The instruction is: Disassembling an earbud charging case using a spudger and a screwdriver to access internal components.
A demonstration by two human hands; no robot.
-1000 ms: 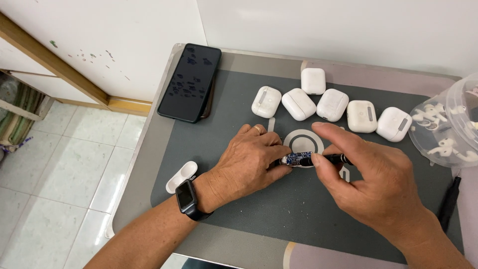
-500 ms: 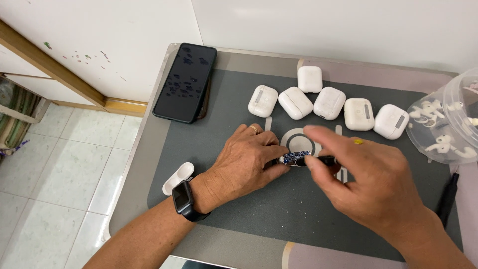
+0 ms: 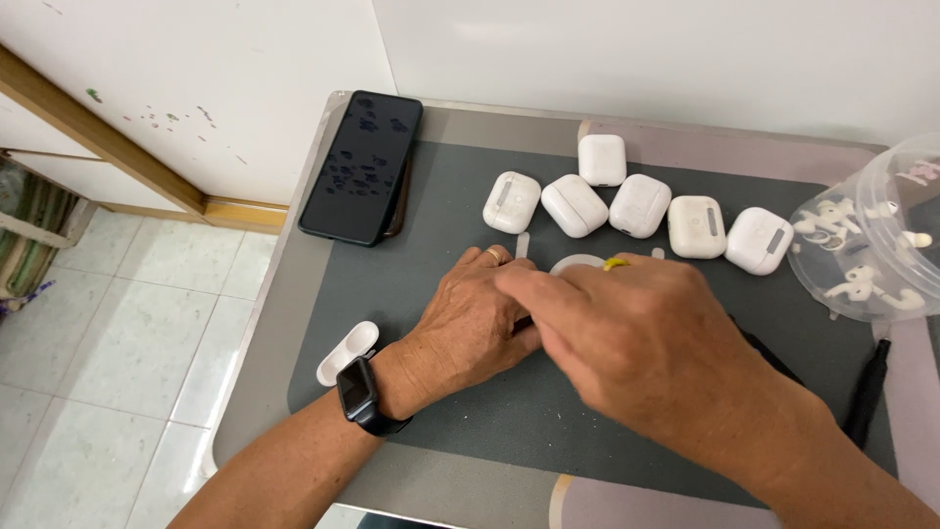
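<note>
A: Looking down: dark grey rubber mat (image 3: 431,294) on the bench, black smartphone (image 3: 360,167), six white earbud cases (image 3: 638,205).

B: Left hand (image 3: 470,328) and right hand (image 3: 636,338) overlap over a white round disc (image 3: 578,264). Grip? Hidden, can't tell.

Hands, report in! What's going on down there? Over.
Left hand flat on grey mat. Right hand crosses over it, hiding the white ring. Grip unclear.

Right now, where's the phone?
Head view: the black phone lies face up at the mat's far left corner, left of the row of white earbud cases.
</note>
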